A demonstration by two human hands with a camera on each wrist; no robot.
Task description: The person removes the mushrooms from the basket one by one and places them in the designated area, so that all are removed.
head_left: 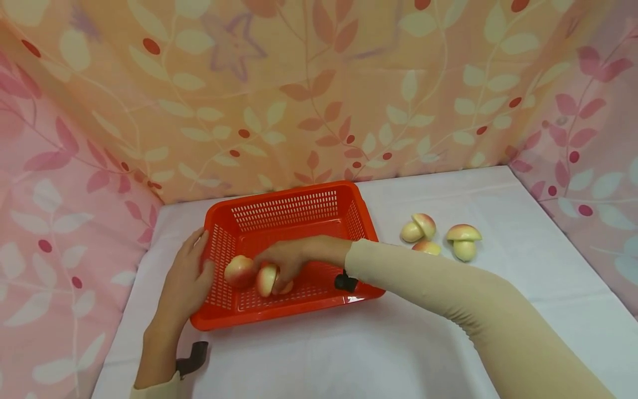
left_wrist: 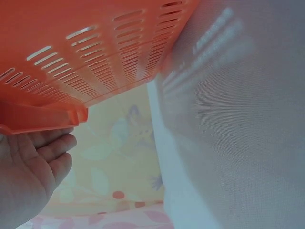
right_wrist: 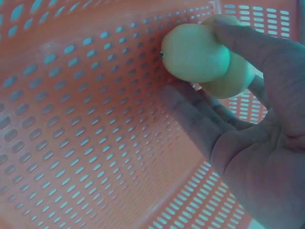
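Observation:
Inside the red plastic basket (head_left: 279, 316), my right hand (head_left: 286, 257) holds a toy mushroom (head_left: 267, 280) with a pale stem and reddish cap. In the right wrist view the thumb lies on one side of this mushroom (right_wrist: 195, 52) and the fingers on the other, near the slotted wall. Just left of it, another mushroom (head_left: 239, 271) lies in the basket. My left hand (head_left: 184, 282) grips the basket's left rim, thumb over it and fingers outside. From the left wrist, the fingers (left_wrist: 59, 145) show beneath the rim.
Right of the basket, a mushroom (head_left: 420, 227) and another mushroom (head_left: 464, 241) lie on the white-covered table (head_left: 503, 310). A third mushroom (head_left: 426, 247) is partly hidden by the right sleeve (head_left: 428, 277). Floral cloth (head_left: 319, 111) hangs behind and at both sides.

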